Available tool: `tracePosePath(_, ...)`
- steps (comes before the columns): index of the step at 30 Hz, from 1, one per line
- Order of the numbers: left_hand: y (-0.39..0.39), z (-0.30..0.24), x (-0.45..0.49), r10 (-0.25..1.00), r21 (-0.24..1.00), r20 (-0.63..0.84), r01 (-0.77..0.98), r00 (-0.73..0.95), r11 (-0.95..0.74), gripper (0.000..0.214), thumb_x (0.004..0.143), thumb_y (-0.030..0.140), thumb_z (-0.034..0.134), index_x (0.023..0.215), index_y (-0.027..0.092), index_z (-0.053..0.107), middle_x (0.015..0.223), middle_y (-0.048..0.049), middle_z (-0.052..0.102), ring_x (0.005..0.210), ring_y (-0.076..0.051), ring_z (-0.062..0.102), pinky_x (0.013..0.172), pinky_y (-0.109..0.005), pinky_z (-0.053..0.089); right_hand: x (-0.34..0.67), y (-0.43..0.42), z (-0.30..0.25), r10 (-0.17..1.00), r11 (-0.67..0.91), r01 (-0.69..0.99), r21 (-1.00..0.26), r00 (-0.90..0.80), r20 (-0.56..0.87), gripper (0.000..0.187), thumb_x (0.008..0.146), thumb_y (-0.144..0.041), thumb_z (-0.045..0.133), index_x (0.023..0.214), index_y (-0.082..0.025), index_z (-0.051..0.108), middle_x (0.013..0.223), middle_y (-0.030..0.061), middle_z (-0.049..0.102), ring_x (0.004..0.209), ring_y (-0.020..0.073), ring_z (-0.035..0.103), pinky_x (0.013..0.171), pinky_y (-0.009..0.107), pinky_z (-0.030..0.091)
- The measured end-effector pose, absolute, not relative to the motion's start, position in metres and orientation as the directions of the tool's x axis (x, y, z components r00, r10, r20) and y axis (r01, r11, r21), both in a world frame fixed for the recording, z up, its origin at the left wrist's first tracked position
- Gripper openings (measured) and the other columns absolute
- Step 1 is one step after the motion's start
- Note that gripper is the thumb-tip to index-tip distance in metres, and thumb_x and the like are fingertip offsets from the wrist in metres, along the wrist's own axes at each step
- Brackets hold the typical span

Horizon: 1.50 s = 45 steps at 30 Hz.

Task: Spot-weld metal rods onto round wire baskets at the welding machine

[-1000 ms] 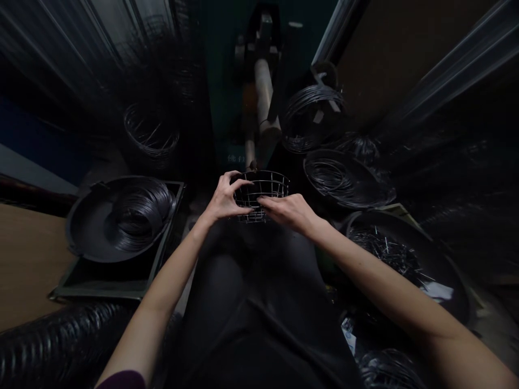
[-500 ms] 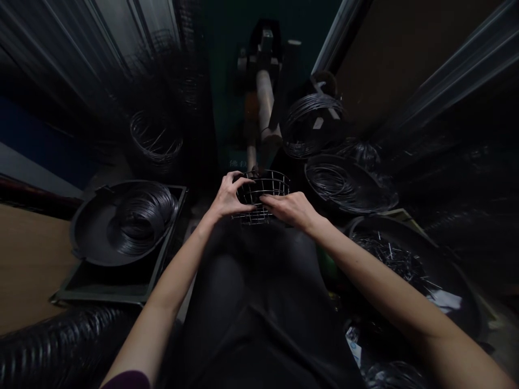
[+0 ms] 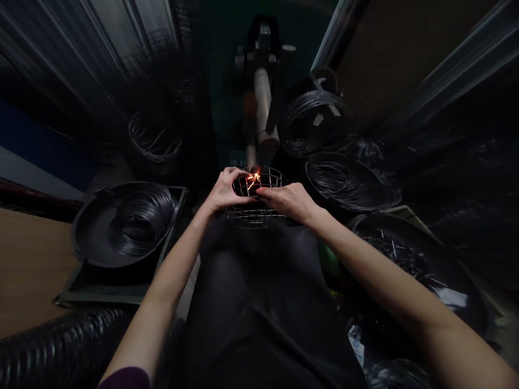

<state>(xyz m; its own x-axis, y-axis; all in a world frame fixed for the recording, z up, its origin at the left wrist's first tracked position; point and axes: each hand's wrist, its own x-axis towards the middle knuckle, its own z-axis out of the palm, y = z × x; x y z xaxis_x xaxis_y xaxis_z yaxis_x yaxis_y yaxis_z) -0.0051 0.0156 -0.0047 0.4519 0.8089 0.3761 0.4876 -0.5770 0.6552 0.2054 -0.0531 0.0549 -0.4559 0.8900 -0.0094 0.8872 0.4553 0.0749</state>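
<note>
- The left hand (image 3: 224, 189) gripped the wire basket (image 3: 256, 217) at its left side, thumb and fingers spread wide.
- The right hand (image 3: 290, 201) had its fingertips at the basket's right half (whether they pinched a wire, I could not tell).
- The basket was in front of the lap, below the machine's pale cylinder (image 3: 263, 102).
- Orange sparks (image 3: 254, 177) flared just beside the left fingertips.
- Leftward, a wire coil (image 3: 152, 213) lay in a black pan (image 3: 95, 229).
</note>
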Motion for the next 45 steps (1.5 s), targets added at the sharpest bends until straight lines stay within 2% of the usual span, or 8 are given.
tracePosePath(5,0.019,0.001,-0.006,0.839,0.718,0.334,0.461,0.429,-0.521,0.075,0.052,0.045,0.089,0.117,0.020,0.058,0.113,-0.0076,0.058,0.109,-0.028,0.057,0.100,-0.045,0.048,0.211,-0.058,0.038,0.911,0.403,0.913,-0.066,-0.393,0.122,0.035,0.100,-0.033,0.046,0.131,-0.029,0.061,0.119,0.0016,0.072,0.096,0.0171,0.069,0.064,0.024,0.041)
tracePosePath(10,0.033,0.004,-0.004,0.840,0.750,0.347,0.414,0.417,-0.515,0.079,0.051,0.039,0.089,0.119,0.020,0.053,0.119,-0.0089,0.059,0.113,-0.029,0.057,0.103,-0.047,0.046,0.213,-0.052,0.024,0.921,0.308,0.935,-0.178,-0.246,0.303,0.025,0.097,-0.029,0.049,0.109,-0.023,0.070,0.110,0.0059,0.070,0.085,0.0155,0.065,0.062,0.024,0.041)
tracePosePath(14,0.047,0.005,-0.003,0.836,0.758,0.362,0.391,0.413,-0.522,0.081,0.050,0.038,0.090,0.118,0.020,0.050,0.120,-0.0097,0.059,0.115,-0.029,0.057,0.103,-0.047,0.046,0.215,-0.039,0.021,0.903,0.327,0.901,-0.284,-0.208,0.376,0.020,0.093,-0.028,0.054,0.101,-0.020,0.070,0.105,0.0079,0.066,0.085,0.0167,0.062,0.065,0.025,0.043)
tracePosePath(23,0.059,0.002,-0.002,0.831,0.794,0.359,0.329,0.425,-0.511,0.094,0.044,0.042,0.092,0.122,0.020,0.045,0.111,-0.0079,0.060,0.108,-0.028,0.061,0.096,-0.042,0.049,0.215,-0.028,0.020,0.919,0.250,0.863,-0.438,-0.069,0.388,0.015,0.087,-0.028,0.062,0.099,-0.020,0.066,0.096,0.0065,0.059,0.083,0.0183,0.058,0.070,0.028,0.045)
tracePosePath(31,0.078,0.005,-0.002,0.859,0.828,0.340,0.311,0.382,-0.467,0.092,0.044,0.041,0.090,0.121,0.021,0.043,0.108,-0.0064,0.059,0.107,-0.027,0.061,0.097,-0.043,0.049,0.211,-0.007,0.023,0.920,0.197,0.886,-0.420,-0.019,0.391,0.016,0.089,-0.031,0.060,0.098,-0.019,0.066,0.096,0.0071,0.060,0.086,0.0195,0.059,0.069,0.028,0.045)
tracePosePath(39,0.086,0.004,0.001,0.832,0.823,0.353,0.281,0.428,-0.494,0.096,0.044,0.050,0.092,0.122,0.021,0.044,0.107,-0.0068,0.059,0.107,-0.027,0.061,0.096,-0.043,0.050,0.211,-0.006,0.031,0.919,0.201,0.848,-0.491,0.011,0.395,0.019,0.089,-0.037,0.058,0.092,-0.020,0.067,0.095,0.0076,0.065,0.081,0.0192,0.060,0.072,0.031,0.048)
tracePosePath(43,0.083,-0.001,-0.006,0.825,0.809,0.369,0.289,0.427,-0.512,0.104,0.046,0.059,0.090,0.132,0.021,0.043,0.124,-0.0121,0.055,0.124,-0.032,0.054,0.107,-0.048,0.043,0.265,-0.068,0.024,0.905,0.245,0.780,-0.576,0.029,0.424,0.029,0.090,-0.045,0.054,0.099,-0.023,0.069,0.104,0.0092,0.071,0.095,0.0233,0.065,0.087,0.037,0.050)
tracePosePath(45,0.076,-0.013,-0.022,0.847,0.821,0.374,0.291,0.378,-0.492,0.105,0.055,0.067,0.083,0.139,0.024,0.037,0.139,-0.0144,0.047,0.137,-0.034,0.044,0.111,-0.049,0.039,0.318,-0.115,0.008,0.903,0.041,0.792,-0.610,0.232,0.361,0.033,0.089,-0.054,0.052,0.100,-0.028,0.070,0.102,0.0113,0.072,0.095,0.0273,0.066,0.086,0.043,0.050)
